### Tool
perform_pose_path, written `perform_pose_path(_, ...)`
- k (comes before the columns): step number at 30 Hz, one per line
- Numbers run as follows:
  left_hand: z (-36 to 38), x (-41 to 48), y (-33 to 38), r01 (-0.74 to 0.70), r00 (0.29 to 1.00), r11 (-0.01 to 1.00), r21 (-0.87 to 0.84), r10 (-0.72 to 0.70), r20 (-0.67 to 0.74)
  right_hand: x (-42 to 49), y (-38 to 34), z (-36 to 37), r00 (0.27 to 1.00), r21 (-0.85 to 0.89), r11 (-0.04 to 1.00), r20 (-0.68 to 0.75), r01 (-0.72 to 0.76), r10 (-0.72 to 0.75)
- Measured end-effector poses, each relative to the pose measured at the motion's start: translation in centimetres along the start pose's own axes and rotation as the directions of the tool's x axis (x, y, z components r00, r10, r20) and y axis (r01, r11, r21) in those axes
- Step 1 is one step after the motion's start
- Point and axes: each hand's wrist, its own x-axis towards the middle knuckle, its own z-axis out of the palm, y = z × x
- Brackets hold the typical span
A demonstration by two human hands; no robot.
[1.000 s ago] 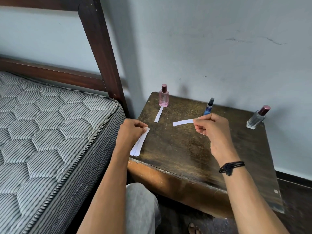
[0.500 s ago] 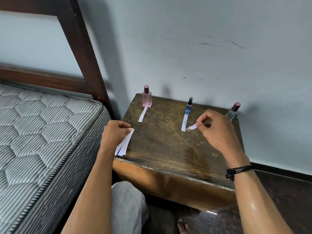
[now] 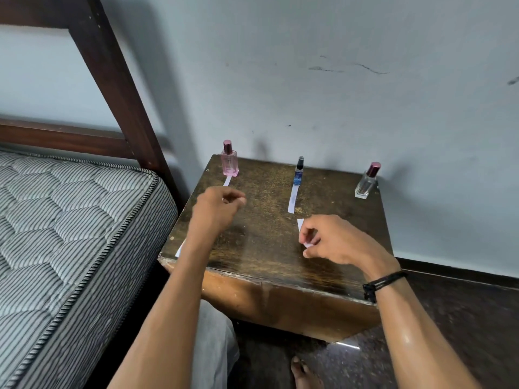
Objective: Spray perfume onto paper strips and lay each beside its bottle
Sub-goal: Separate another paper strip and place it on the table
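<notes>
1. Right hand (image 3: 337, 242), lower centre-right of frame: thumb and fingertips pinch a fresh strip (image 3: 300, 224). White ends peek out above and below the fingers.
2. Left hand (image 3: 216, 206), centre-left: fingers curled in, and I cannot tell if it holds anything. A white paper sliver (image 3: 179, 249) shows at the left edge of the table (image 3: 266, 248), mostly hidden behind the forearm.
3. Along the table's back edge, all upright: pink bottle (image 3: 230, 162) upper centre-left, slim blue bottle (image 3: 299, 174) centre, clear bottle (image 3: 366, 183) to the right.
4. First laid strip (image 3: 227, 181) touches the pink bottle's base. Second laid strip (image 3: 293, 202) lies just in front of the blue bottle. There is none by the clear bottle, so it is likely next.
5. Strip handling, judged: thin, feather-light and floppy. It creases easily and may flutter or slide. Pinch one end and leave the other free for spray.
6. Clear bottle, judged: small, rigid, smooth glass. It is probably tippy and stands near the table's right edge. Grip round the body and take the cap off first.
</notes>
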Motion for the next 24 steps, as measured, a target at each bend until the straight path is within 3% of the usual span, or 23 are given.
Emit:
perform_pose_path(4, 2.8, -1.1, 2.2, -0.13, 0.974, 0.99, 0.056, 0.117, 0.196, 0.1, -0.1, -0.2, 0.997, 0.012, 1.0, 0.07, -0.015, 0.014)
perform_pose_path(8, 4.2, -1.8, 2.6, -0.212, 0.946, 0.971, 0.113, 0.175, 0.274, 0.0, 0.3, -0.5, 0.996, 0.058, 0.998, 0.084, -0.019, 0.014)
perform_pose_path(16, 6.0, -2.1, 2.4, -0.313, 0.905, 0.933, 0.176, 0.237, 0.353, 0.8, 2.0, -0.6, 0.982, 0.077, 0.99, -0.139, -0.12, 0.13)
perform_pose_path(24, 7.8, -2.6, 2.6, -0.39, 0.862, 0.899, 0.2, 0.28, 0.423, 2.1, 2.2, 0.5, 0.965, 0.075, 0.99, -0.223, -0.122, 0.136)
